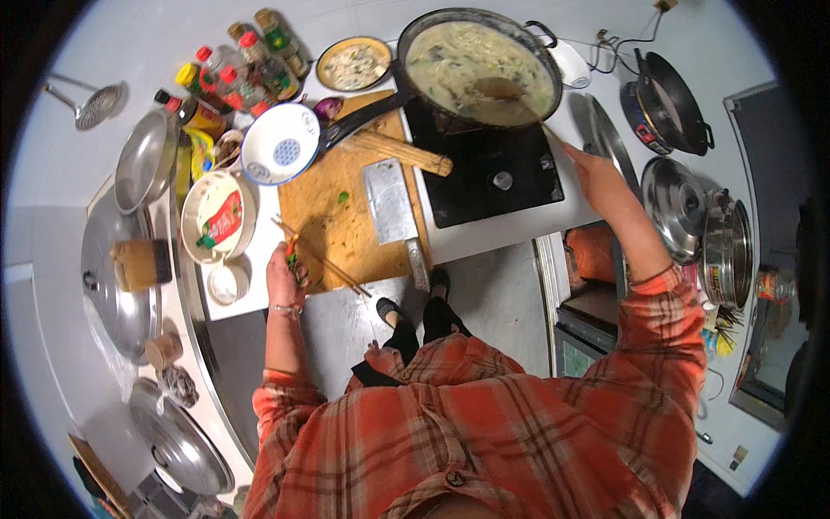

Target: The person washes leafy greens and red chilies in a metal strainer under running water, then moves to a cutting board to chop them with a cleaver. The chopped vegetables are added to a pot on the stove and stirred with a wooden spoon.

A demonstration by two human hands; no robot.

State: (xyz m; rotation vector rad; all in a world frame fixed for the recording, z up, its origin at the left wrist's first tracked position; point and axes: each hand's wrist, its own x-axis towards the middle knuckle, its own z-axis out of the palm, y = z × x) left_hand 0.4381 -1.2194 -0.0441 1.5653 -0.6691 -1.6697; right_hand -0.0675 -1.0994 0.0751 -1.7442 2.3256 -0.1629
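My right hand (593,174) grips the long handle of a ladle (498,89), whose bowl rests in the pale, thick soup with green bits. That soup fills a large black pan (480,120) at the back of the black induction cooktop (493,175). At the left edge of the wooden cutting board (331,207), my left hand (286,279) is closed around small green leaves and something red. A pair of chopsticks (337,267) lies beside it on the board. A metal cleaver (391,202) lies on the board's right part, near a wooden bundle (402,152).
A white enamel bowl (281,144) sits by the pan's long handle. Left are a cream basket (219,217) with a red packet and a small white cup (227,283). Sauce bottles (240,71) and a filled dish (355,63) stand behind; steel lids (671,207) are at right.
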